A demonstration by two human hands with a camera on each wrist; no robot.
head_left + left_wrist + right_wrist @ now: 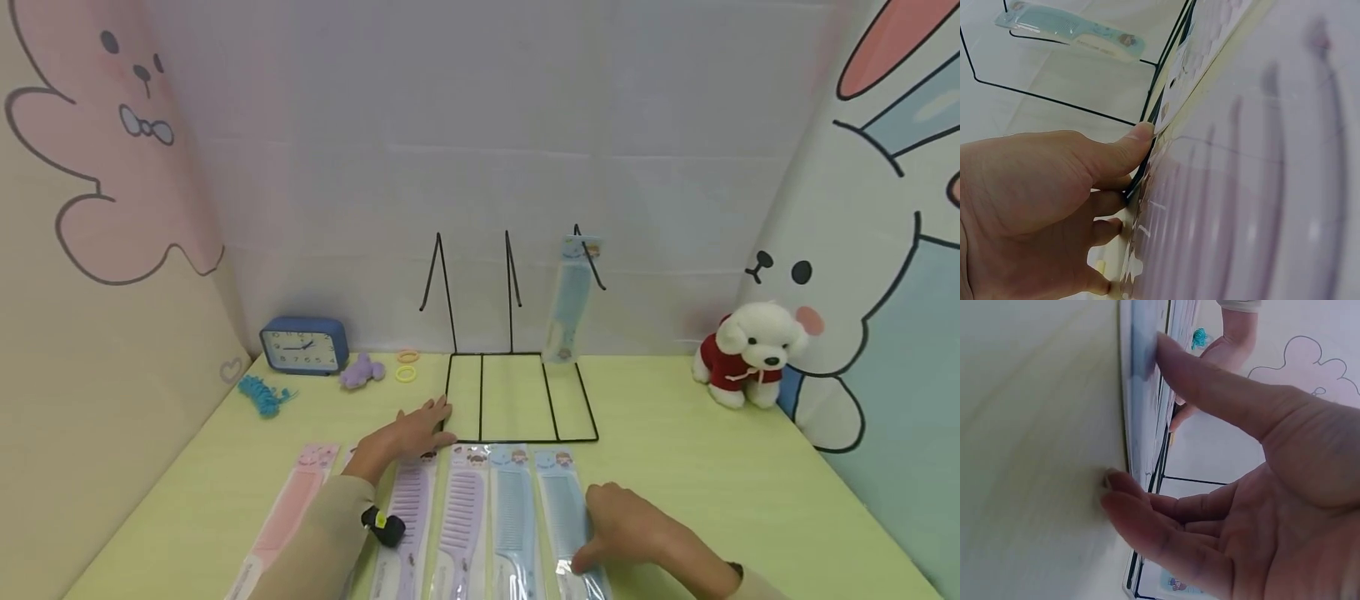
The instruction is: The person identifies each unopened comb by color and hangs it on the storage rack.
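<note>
My left hand (416,429) rests at the front left corner of a black wire rack (517,441), fingers and thumb on its base wires. A packaged blue comb (572,296) hangs from the rack's right hook. Beside the rightmost packaged blue comb (562,504) on the table is my right hand (626,525). Its thumb reaches over the package, and its bent fingers touch the table along the right edge in the right wrist view. Left of that lie another blue comb (513,508), two purple combs (463,508) and a pink comb (296,500); my left forearm covers part of the row.
Behind the left arm are a blue clock (303,346), blue yarn (262,396), a purple plush toy (363,371) and two hair ties (406,373). A white plush dog (750,354) sits at the back right. Two other rack hooks (510,267) stand without packages.
</note>
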